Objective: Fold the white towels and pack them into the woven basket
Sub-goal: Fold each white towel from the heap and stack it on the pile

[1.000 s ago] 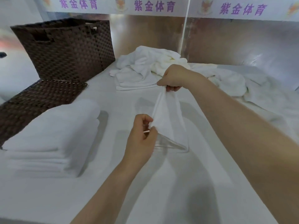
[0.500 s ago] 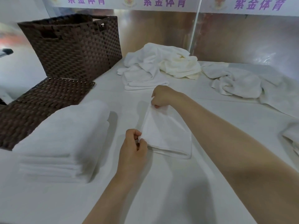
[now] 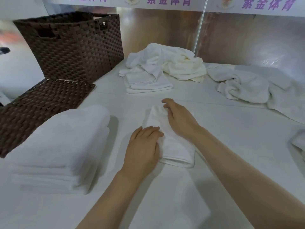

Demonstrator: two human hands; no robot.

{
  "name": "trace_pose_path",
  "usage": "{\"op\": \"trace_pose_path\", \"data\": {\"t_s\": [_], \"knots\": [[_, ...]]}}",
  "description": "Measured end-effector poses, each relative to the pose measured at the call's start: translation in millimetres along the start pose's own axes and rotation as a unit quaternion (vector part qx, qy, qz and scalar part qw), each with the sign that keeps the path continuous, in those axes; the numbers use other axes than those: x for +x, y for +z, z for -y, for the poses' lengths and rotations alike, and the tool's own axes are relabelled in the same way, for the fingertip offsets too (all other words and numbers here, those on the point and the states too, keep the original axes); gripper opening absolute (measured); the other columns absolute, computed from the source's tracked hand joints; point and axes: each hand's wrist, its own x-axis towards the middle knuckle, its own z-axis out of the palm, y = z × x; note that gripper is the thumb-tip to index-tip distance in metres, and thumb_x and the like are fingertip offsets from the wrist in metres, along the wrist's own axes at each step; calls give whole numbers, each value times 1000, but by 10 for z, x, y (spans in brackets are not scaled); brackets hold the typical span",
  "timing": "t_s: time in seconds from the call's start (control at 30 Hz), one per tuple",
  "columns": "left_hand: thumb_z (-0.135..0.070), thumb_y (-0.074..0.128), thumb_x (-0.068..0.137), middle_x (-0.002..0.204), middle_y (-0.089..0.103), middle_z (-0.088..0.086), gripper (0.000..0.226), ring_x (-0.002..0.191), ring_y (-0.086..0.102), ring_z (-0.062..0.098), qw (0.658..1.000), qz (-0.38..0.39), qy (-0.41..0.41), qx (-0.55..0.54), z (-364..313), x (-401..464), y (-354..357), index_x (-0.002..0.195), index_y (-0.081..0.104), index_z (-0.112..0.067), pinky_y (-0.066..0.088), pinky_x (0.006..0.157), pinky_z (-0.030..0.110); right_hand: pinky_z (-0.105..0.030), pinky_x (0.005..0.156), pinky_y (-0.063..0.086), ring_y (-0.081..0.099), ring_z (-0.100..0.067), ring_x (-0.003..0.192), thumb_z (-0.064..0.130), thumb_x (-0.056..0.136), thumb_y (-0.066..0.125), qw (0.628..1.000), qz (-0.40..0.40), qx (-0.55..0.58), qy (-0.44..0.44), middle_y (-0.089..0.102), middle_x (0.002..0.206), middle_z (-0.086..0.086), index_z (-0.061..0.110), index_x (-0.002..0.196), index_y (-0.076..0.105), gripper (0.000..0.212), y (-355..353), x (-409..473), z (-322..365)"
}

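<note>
A white table fills the view, backed by a shiny metal wall at 12 o'clock. The dark woven basket stands upright at 10 o'clock, with its flat woven lid lying on the table just in front of it. At 8 o'clock sits a stack of folded towels, touching the lid's near edge. A heap of unfolded towels lies at 12 o'clock, and more loose towels spread toward 2 o'clock. At the centre lies a small folded towel. The left hand rests flat on its left edge, fingers straight and relaxed. The right hand lies over its far part, fingers loosely extended, gripping nothing.
</note>
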Motion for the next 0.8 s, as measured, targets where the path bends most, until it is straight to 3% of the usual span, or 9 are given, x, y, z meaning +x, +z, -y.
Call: {"op": "trace_pose_path", "data": {"t_s": [0.13, 0.27, 0.37, 0.47, 0.57, 0.6, 0.67, 0.8], "knots": [[-6, 33, 98, 161, 23, 3, 52, 149, 20, 18, 993, 118, -5, 22, -57, 481, 141, 150, 35, -13, 16, 120, 30, -35, 115, 28, 42, -24, 136, 12, 101, 39, 994, -29, -104, 19, 47, 148, -7, 12, 144, 46, 43, -46, -170, -252], [-37, 25, 106, 165, 4, 4, 58, 151, 3, 17, 982, 173, -30, 70, -20, 654, 316, 156, 11, -12, 4, 121, 30, -37, 123, 7, 12, -20, 151, 41, 105, 32, 988, 58, -133, 59, 17, 164, -3, 17, 155, 23, 57, 21, -309, -422], [-49, 22, 103, 165, -5, -2, 67, 151, -4, 13, 976, 198, -52, 73, 14, 568, 359, 157, 1, -17, -1, 122, 32, -36, 123, 1, 3, -15, 152, 51, 103, 28, 988, 67, -115, 85, 8, 165, 2, 21, 157, 15, 64, 22, -335, -554], [-53, 32, 100, 164, 5, -3, 69, 150, 6, 14, 971, 224, -64, 55, 34, 637, 270, 156, 13, -19, 9, 120, 33, -36, 123, 4, 9, -17, 151, 49, 104, 27, 988, 63, -87, 108, 10, 165, 1, 21, 157, 17, 61, -36, -326, -690], [-51, 46, 96, 142, 45, 1, 50, 132, 38, 24, 980, 164, -66, 91, 67, 911, 175, 134, 46, -19, 26, 107, 36, -35, 121, 16, 23, -19, 148, 47, 102, 37, 988, 64, -36, 133, 25, 162, -2, 22, 154, 27, 59, -156, -293, -736], [-48, 46, 96, 134, 49, 2, 44, 126, 41, 25, 984, 133, -65, 101, 73, 1005, 156, 129, 49, -18, 28, 104, 36, -33, 119, 21, 29, -19, 145, 46, 101, 42, 988, 68, -26, 140, 32, 158, -1, 22, 153, 31, 59, -208, -265, -728], [-37, 44, 99, 137, 47, 2, 39, 128, 39, 25, 988, 118, -49, 84, 82, 1165, 170, 132, 47, -17, 26, 105, 36, -32, 110, 33, 42, -20, 135, 44, 96, 52, 985, 80, -22, 154, 45, 148, 0, 23, 147, 40, 56, -325, -185, -696], [-13, 34, 99, 147, 44, 3, 45, 132, 40, 26, 956, 284, -67, 38, 110, 1438, 185, 142, 41, -21, 32, 108, 37, -28, 93, 41, 52, -18, 118, 36, 88, 65, 977, 125, -5, 175, 55, 126, 6, 26, 133, 53, 47, -521, -48, -643]]}}
